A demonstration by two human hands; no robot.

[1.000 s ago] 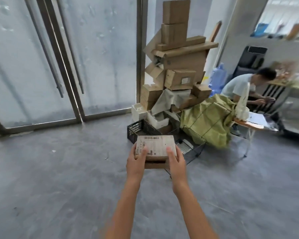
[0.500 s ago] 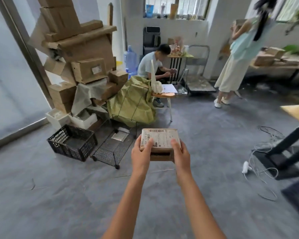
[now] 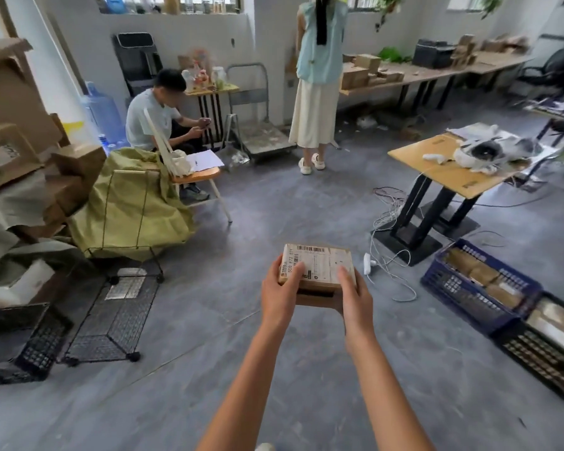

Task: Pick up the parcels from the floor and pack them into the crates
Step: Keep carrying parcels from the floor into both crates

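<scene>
I carry a small stack of cardboard parcels (image 3: pixel 321 265) in front of me; the top one bears a white label with a barcode, and a second parcel (image 3: pixel 316 297) sits beneath it. My left hand (image 3: pixel 279 292) grips the stack's left side with the thumb on top. My right hand (image 3: pixel 355 294) grips the right side the same way. At the right, a blue crate (image 3: pixel 466 294) on the floor holds several brown parcels. A black crate (image 3: pixel 541 356) beside it also holds parcels.
A small table (image 3: pixel 450 170) with cables (image 3: pixel 388 222) and a power strip (image 3: pixel 367 264) on the floor stands ahead right. A seated person (image 3: pixel 150 115) and a standing person (image 3: pixel 316 76) are farther back. A box pile, green sack (image 3: pixel 127 203), wire cage (image 3: pixel 111 317) and black crate (image 3: pixel 23 343) fill the left.
My view has swung to the right, away from the box pile, and the crates with parcels have come into sight. Both hands still hold the same stack.
</scene>
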